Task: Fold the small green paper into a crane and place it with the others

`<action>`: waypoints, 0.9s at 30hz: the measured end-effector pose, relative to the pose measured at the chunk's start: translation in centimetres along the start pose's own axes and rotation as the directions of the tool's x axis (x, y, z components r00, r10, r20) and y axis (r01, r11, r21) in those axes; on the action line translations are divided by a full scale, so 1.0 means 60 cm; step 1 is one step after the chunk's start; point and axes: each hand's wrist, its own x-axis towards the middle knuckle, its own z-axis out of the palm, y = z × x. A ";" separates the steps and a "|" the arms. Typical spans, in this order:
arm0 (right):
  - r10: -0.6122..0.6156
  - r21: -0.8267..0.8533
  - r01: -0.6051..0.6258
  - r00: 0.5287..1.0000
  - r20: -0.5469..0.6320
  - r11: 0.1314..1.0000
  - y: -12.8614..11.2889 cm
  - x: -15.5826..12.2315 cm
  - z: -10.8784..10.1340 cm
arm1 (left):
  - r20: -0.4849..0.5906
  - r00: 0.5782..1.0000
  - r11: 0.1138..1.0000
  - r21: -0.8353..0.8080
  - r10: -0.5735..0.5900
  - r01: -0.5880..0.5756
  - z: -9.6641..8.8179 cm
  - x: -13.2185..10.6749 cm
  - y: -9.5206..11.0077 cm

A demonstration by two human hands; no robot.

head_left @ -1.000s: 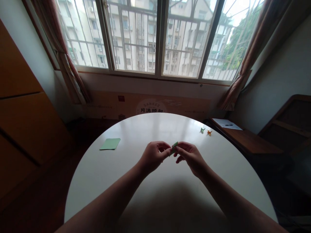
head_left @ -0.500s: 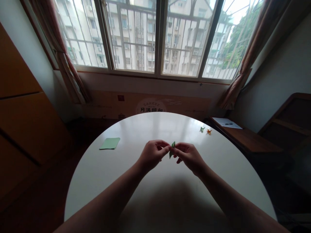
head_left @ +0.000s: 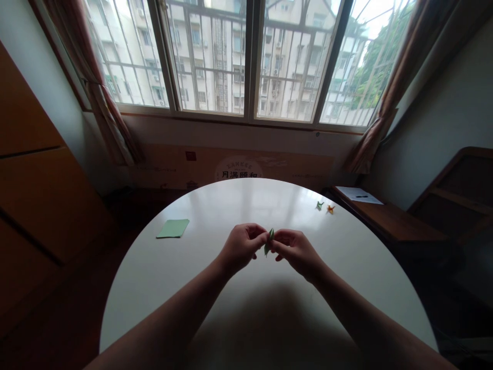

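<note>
Both of my hands meet above the middle of the white table, pinching a small piece of folded green paper (head_left: 271, 234) between them. My left hand (head_left: 244, 244) grips its left side with thumb and forefinger. From the right, my right hand (head_left: 295, 249) closes on the other side, the remaining fingers curled behind. The paper is narrow and stands nearly upright, pointed at top and bottom; its middle is hidden by my fingertips.
A stack of green square paper (head_left: 172, 228) lies at the left on the round white table (head_left: 246, 198). At the right rear sit a small green folded paper figure (head_left: 319, 205) and an orange one (head_left: 330, 209). Beyond them, a wooden surface holds a white sheet (head_left: 359, 195) with a pen.
My hands and the folded paper have shifted slightly left and down. The paper stays pinched between both hands, and its tilt looks nearly the same.
</note>
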 end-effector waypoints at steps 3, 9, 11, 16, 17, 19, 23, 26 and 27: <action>0.036 0.057 -0.036 0.999 0.009 0.998 -0.001 0.000 -0.002 | 0.017 0.998 0.997 -0.050 -0.060 0.061 0.000 0.000 0.003; 0.075 0.063 -0.077 0.997 0.032 0.995 -0.007 -0.001 -0.005 | 0.045 0.995 0.992 -0.083 -0.089 0.093 -0.007 0.001 0.011; 0.071 0.057 -0.073 0.997 0.043 0.996 -0.008 -0.001 -0.005 | 0.052 0.995 0.992 -0.081 -0.091 0.095 -0.008 0.001 0.012; 0.063 0.058 -0.067 0.996 0.059 0.996 -0.004 -0.001 -0.006 | 0.055 0.994 0.991 -0.083 -0.097 0.102 -0.006 0.001 0.012; 0.063 0.058 -0.067 0.996 0.062 0.996 -0.003 -0.001 -0.005 | 0.050 0.995 0.993 -0.075 -0.088 0.091 -0.006 0.001 0.011; 0.064 0.059 -0.067 0.996 0.065 0.996 0.000 0.000 -0.003 | 0.034 0.998 0.996 -0.055 -0.061 0.063 -0.004 0.001 0.009; 0.060 0.068 -0.064 0.997 0.048 0.996 0.002 0.000 0.000 | 0.019 1.000 1.000 -0.016 -0.011 0.011 -0.001 0.001 0.004; 0.058 0.063 -0.058 0.998 0.006 0.996 0.002 0.001 -0.001 | 0.000 1.000 1.000 0.019 0.007 -0.007 -0.001 0.001 0.002; 0.056 0.061 -0.055 0.998 -0.022 0.997 0.001 0.002 -0.001 | -0.007 1.000 0.999 0.034 0.010 -0.010 -0.002 0.000 0.001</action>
